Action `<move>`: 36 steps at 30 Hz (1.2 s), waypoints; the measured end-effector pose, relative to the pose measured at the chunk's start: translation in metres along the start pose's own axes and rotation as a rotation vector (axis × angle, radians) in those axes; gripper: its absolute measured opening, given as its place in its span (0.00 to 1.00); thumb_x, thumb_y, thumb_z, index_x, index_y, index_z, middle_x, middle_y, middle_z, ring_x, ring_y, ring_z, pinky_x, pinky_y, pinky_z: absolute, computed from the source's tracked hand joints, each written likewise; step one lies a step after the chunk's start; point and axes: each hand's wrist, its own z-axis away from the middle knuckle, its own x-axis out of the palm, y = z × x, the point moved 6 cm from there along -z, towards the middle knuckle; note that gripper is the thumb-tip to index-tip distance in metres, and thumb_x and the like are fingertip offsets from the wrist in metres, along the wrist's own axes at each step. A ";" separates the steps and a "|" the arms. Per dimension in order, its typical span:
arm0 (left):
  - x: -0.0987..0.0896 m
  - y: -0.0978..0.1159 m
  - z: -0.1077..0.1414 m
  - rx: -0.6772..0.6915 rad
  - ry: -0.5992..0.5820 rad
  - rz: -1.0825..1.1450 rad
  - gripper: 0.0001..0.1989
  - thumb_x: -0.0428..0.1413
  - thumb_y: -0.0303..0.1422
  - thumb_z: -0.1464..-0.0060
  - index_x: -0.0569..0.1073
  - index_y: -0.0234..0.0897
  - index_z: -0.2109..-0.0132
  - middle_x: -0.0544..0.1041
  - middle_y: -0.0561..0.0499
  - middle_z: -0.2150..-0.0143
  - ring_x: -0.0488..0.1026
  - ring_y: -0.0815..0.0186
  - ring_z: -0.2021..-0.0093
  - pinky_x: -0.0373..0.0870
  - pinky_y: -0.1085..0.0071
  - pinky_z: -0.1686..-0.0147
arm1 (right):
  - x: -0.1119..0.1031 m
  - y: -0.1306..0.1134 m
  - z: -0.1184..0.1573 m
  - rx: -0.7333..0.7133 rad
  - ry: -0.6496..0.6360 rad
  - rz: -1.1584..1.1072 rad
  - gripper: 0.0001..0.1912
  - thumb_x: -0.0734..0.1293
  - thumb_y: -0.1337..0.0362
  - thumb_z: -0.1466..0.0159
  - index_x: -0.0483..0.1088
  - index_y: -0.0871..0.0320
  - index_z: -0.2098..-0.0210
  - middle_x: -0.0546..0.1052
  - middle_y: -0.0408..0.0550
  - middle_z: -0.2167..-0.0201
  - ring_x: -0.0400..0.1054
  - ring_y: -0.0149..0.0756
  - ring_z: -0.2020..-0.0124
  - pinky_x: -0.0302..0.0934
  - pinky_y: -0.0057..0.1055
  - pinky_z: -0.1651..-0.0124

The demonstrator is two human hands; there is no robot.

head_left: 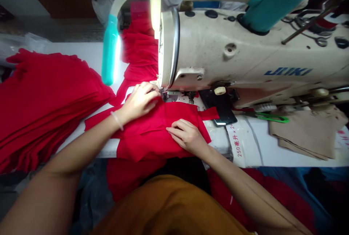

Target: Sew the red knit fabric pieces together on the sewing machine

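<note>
A piece of red fabric lies across the front of the sewing machine bed, its lower part hanging over the table edge. Beside the needle area, my left hand has its fingers bent down and closed on the fabric; the fingertips are partly hidden and a little blurred. My right hand is nearer the front edge, thumb and fingers drawn together on a fold of the same fabric. A narrow red strip sticks out at the fabric's right side.
A tall stack of red cut pieces sits at the left. More red fabric is bunched behind the needle. The sewing machine head fills the right, with a lit teal lamp. A phone, green-handled snips and beige cloth lie rightward.
</note>
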 end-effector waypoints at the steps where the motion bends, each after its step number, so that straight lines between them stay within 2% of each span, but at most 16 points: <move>1: -0.002 0.014 0.008 0.013 -0.023 0.041 0.11 0.52 0.31 0.36 0.75 0.33 0.51 0.75 0.41 0.51 0.71 0.58 0.49 0.69 0.64 0.50 | 0.000 0.001 0.000 0.011 -0.002 -0.026 0.12 0.61 0.69 0.30 0.76 0.59 0.57 0.74 0.51 0.65 0.67 0.36 0.63 0.65 0.33 0.59; 3: 0.001 0.038 0.030 0.048 -0.163 0.130 0.14 0.50 0.30 0.36 0.74 0.34 0.47 0.74 0.42 0.51 0.73 0.62 0.51 0.71 0.68 0.52 | 0.000 0.003 0.001 0.024 0.001 -0.065 0.12 0.61 0.69 0.30 0.76 0.58 0.56 0.74 0.51 0.65 0.67 0.37 0.62 0.65 0.34 0.58; 5: 0.004 0.052 0.053 0.053 -0.274 0.094 0.15 0.48 0.28 0.36 0.74 0.36 0.45 0.75 0.44 0.53 0.74 0.63 0.55 0.72 0.69 0.55 | 0.000 0.004 0.001 0.025 0.008 -0.079 0.12 0.61 0.69 0.30 0.76 0.58 0.56 0.75 0.51 0.64 0.68 0.37 0.62 0.66 0.34 0.58; 9: 0.002 0.048 0.078 -0.004 -0.297 0.027 0.16 0.48 0.28 0.34 0.76 0.37 0.46 0.75 0.45 0.55 0.74 0.65 0.61 0.73 0.70 0.61 | 0.000 0.001 0.000 -0.002 0.009 -0.048 0.11 0.61 0.70 0.31 0.76 0.60 0.57 0.76 0.51 0.64 0.68 0.36 0.63 0.65 0.33 0.58; 12: 0.000 0.047 0.076 -0.011 -0.301 0.071 0.16 0.48 0.28 0.35 0.77 0.37 0.46 0.75 0.44 0.54 0.74 0.65 0.60 0.73 0.70 0.60 | 0.001 -0.002 -0.001 -0.025 -0.013 0.033 0.12 0.60 0.70 0.30 0.77 0.60 0.57 0.75 0.52 0.65 0.67 0.36 0.64 0.64 0.33 0.59; 14: 0.002 0.050 0.070 0.016 -0.306 0.076 0.18 0.48 0.27 0.36 0.76 0.38 0.44 0.75 0.42 0.50 0.74 0.61 0.54 0.74 0.64 0.53 | 0.002 -0.003 -0.001 -0.027 -0.026 0.082 0.13 0.60 0.70 0.30 0.77 0.59 0.57 0.75 0.52 0.66 0.66 0.37 0.64 0.63 0.34 0.59; 17: 0.013 0.056 0.063 0.108 -0.289 0.127 0.21 0.49 0.26 0.38 0.73 0.37 0.40 0.74 0.40 0.42 0.69 0.54 0.40 0.68 0.53 0.41 | 0.002 -0.004 0.001 -0.025 -0.026 0.123 0.13 0.60 0.69 0.30 0.77 0.59 0.59 0.74 0.51 0.67 0.66 0.37 0.65 0.63 0.34 0.61; 19: 0.022 0.056 0.062 0.161 -0.263 0.169 0.21 0.49 0.26 0.38 0.72 0.36 0.39 0.74 0.41 0.40 0.66 0.53 0.36 0.65 0.51 0.37 | 0.002 -0.004 0.003 -0.022 -0.024 0.117 0.13 0.60 0.69 0.30 0.77 0.59 0.58 0.75 0.52 0.66 0.67 0.37 0.64 0.64 0.34 0.60; 24: 0.032 0.050 0.069 0.190 -0.227 0.140 0.19 0.50 0.26 0.36 0.73 0.38 0.40 0.73 0.43 0.38 0.65 0.51 0.34 0.58 0.45 0.35 | -0.002 -0.001 0.008 0.011 0.018 0.010 0.12 0.60 0.70 0.30 0.75 0.59 0.55 0.75 0.53 0.62 0.68 0.38 0.60 0.67 0.35 0.56; 31: 0.027 0.055 0.060 0.104 -0.244 0.087 0.17 0.49 0.29 0.34 0.75 0.41 0.43 0.73 0.45 0.38 0.65 0.51 0.35 0.60 0.48 0.36 | -0.010 0.011 0.008 0.133 0.118 -0.245 0.12 0.60 0.71 0.30 0.73 0.59 0.52 0.76 0.52 0.60 0.72 0.35 0.59 0.69 0.33 0.55; 33: 0.028 0.056 0.059 0.090 -0.239 0.068 0.17 0.49 0.29 0.34 0.75 0.40 0.43 0.73 0.45 0.38 0.65 0.51 0.35 0.61 0.47 0.37 | -0.009 0.009 0.007 0.100 0.099 -0.214 0.11 0.61 0.70 0.30 0.74 0.59 0.53 0.76 0.52 0.60 0.71 0.36 0.59 0.68 0.33 0.55; 36: 0.030 0.056 0.061 0.123 -0.217 0.042 0.17 0.48 0.29 0.33 0.75 0.39 0.43 0.72 0.43 0.38 0.66 0.51 0.35 0.61 0.48 0.36 | -0.004 0.001 0.005 0.021 0.035 -0.037 0.11 0.62 0.69 0.31 0.76 0.61 0.56 0.75 0.54 0.62 0.69 0.38 0.60 0.67 0.34 0.57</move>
